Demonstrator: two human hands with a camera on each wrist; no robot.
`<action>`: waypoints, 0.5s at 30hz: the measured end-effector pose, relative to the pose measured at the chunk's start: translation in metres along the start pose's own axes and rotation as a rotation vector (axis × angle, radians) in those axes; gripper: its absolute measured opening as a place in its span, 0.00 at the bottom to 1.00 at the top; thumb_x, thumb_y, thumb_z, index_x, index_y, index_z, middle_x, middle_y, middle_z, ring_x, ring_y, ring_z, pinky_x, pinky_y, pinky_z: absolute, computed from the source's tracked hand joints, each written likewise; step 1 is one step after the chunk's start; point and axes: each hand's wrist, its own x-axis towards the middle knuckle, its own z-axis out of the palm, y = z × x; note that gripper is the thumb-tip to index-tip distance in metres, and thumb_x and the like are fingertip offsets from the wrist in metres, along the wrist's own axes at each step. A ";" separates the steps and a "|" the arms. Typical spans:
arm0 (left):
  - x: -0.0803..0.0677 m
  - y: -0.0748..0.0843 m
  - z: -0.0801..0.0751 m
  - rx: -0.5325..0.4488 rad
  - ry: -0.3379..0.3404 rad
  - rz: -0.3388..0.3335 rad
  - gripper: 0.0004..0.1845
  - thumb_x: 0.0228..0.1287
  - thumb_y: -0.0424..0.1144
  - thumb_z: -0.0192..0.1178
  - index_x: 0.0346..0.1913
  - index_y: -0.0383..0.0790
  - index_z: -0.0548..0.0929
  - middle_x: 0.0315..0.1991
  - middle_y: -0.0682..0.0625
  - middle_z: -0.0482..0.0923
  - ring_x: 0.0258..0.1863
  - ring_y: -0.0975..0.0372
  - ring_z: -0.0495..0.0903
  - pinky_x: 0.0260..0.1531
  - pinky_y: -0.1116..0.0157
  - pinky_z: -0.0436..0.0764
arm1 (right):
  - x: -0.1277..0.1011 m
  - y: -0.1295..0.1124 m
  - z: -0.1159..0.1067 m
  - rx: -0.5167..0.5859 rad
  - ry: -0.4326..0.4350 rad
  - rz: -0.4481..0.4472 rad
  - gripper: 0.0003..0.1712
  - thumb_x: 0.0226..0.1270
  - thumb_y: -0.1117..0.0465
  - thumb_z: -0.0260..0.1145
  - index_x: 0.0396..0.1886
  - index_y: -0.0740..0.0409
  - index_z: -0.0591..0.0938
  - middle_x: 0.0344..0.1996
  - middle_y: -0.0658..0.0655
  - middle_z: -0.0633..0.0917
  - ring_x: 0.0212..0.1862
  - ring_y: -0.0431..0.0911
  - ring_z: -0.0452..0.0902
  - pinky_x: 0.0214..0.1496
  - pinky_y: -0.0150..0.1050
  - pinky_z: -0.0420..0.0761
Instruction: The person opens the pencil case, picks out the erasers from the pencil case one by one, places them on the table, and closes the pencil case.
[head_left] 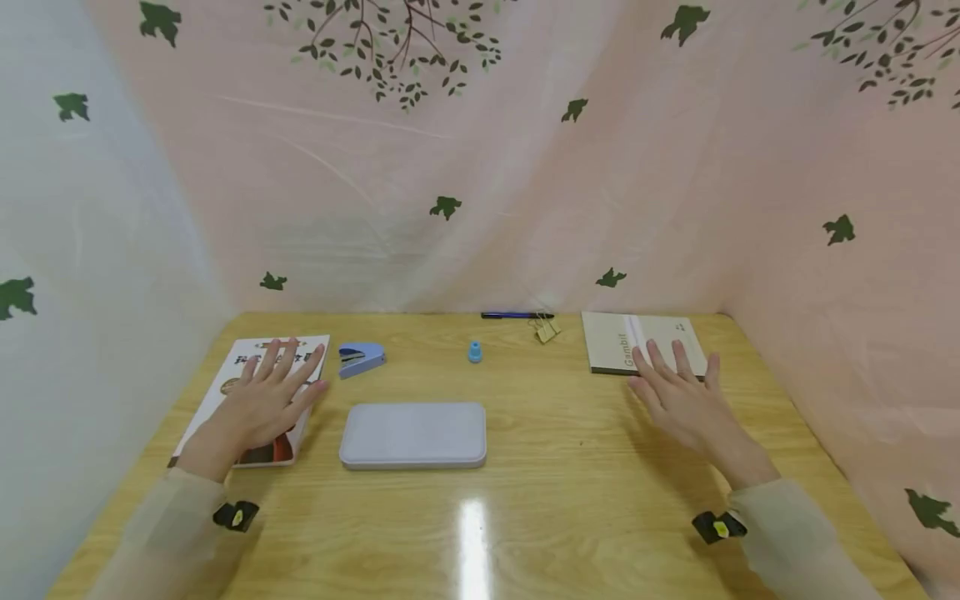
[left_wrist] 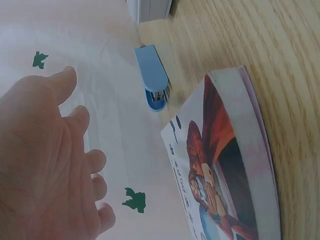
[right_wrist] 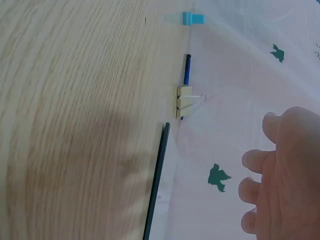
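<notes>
Fingers spread, my left hand (head_left: 266,400) hovers above a white-covered book (head_left: 232,383) at the table's left; the left wrist view shows a gap between hand and book (left_wrist: 225,165). My right hand (head_left: 686,408) is held up with spread fingers over the front edge of a beige Gambit notebook (head_left: 607,342). Neither hand holds anything. Just right of the book stands a blue stapler (head_left: 362,358), seen also in the left wrist view. A pale, closed flat case (head_left: 412,435) lies between the hands, nearer the left one.
Toward the back sits a small light-blue object (head_left: 475,352), perhaps a pencil sharpener or cap. A dark blue pen (head_left: 513,315) lies along the back edge, partly behind a yellowish binder clip (head_left: 547,331). Fabric curtains with leaf prints enclose the wooden table (head_left: 570,517).
</notes>
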 end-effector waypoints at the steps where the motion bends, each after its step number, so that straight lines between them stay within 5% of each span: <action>1: 0.000 0.000 0.000 0.003 -0.005 0.000 0.38 0.81 0.62 0.34 0.83 0.47 0.42 0.80 0.31 0.31 0.77 0.37 0.28 0.70 0.32 0.32 | 0.001 -0.002 0.000 -0.009 0.002 -0.005 0.40 0.83 0.37 0.33 0.83 0.56 0.49 0.80 0.65 0.47 0.78 0.65 0.24 0.64 0.69 0.09; 15: -0.002 0.036 -0.020 0.167 0.028 0.138 0.39 0.81 0.62 0.37 0.82 0.43 0.48 0.80 0.33 0.41 0.79 0.40 0.36 0.73 0.36 0.41 | 0.011 -0.056 -0.014 -0.147 0.104 -0.188 0.38 0.83 0.39 0.42 0.82 0.53 0.54 0.80 0.59 0.49 0.80 0.59 0.27 0.69 0.67 0.15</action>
